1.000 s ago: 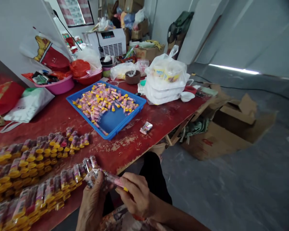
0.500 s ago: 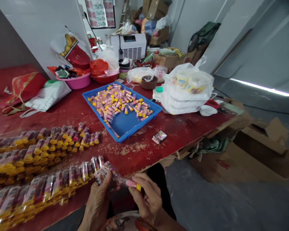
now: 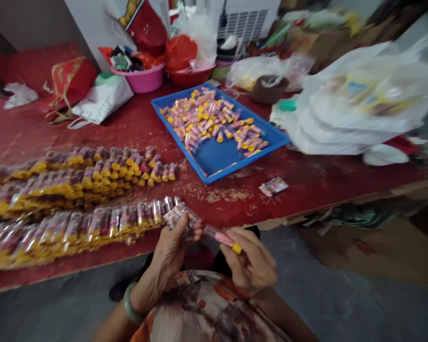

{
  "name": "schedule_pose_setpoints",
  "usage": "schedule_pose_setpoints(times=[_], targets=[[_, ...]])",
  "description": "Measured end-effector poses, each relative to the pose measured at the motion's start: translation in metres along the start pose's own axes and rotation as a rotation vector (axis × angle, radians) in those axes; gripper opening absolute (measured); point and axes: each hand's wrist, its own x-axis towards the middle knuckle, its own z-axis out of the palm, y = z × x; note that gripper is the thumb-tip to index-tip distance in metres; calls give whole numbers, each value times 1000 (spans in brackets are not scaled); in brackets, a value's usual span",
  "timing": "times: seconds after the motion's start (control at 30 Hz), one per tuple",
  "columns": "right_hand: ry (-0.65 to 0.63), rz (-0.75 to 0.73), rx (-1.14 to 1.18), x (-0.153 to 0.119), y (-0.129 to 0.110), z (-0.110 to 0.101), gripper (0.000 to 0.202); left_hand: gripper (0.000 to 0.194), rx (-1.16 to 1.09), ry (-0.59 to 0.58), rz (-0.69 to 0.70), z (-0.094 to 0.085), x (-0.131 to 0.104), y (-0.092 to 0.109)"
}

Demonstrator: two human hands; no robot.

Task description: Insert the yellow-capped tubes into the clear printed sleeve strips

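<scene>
My left hand (image 3: 173, 244) is closed around a small bunch of printed plastic packets (image 3: 181, 214), thumb on top. Between the thumb and fingers of my right hand (image 3: 253, 259) is a clear tube with pink contents and a yellow cap (image 3: 224, 238). Its clear end points toward my left hand, with a small gap between. Just left of the packets, a stacked row of capped tubes with dark printed wrapping (image 3: 92, 227) runs along the table's near edge. Beyond my hands stands a blue tray (image 3: 214, 164) holding many loose pink tubes (image 3: 203, 114).
More stacked tubes (image 3: 107, 173) lie behind the near row. One printed packet (image 3: 273, 186) rests on the red table (image 3: 228, 204). White plastic bags (image 3: 364, 104) stand at right. A pink basin (image 3: 142, 80) and cloth bags (image 3: 103, 99) are at the back left. A cardboard box (image 3: 371, 251) sits on the floor.
The view has tipped down and swung left. My hands have drawn a little apart, and the tube's clear end now stands away from the left hand's packets.
</scene>
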Motion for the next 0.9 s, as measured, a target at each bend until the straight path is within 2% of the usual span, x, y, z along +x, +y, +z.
schedule_pose_setpoints(times=[0.27,0.47,0.57,0.67,0.77,0.9], targets=[[-21,-80,39,9,-5,0,43,29,-68,-32,-50,-1,-2,-2],[-75,-215,-112,8,0,2,52,31,-70,2,-120,0,-5,-2],[-136,-271,-151,7,0,1,55,31,-61,-18,-69,1,-4,-4],[-131,-213,-99,7,-3,2,48,31,-17,-19,-10,3,-3,-5],[-80,-130,-62,8,-3,6,41,35,37,16,-23,4,-1,-7],[-93,-210,-127,8,1,8,43,37,51,11,-5,3,2,-9]])
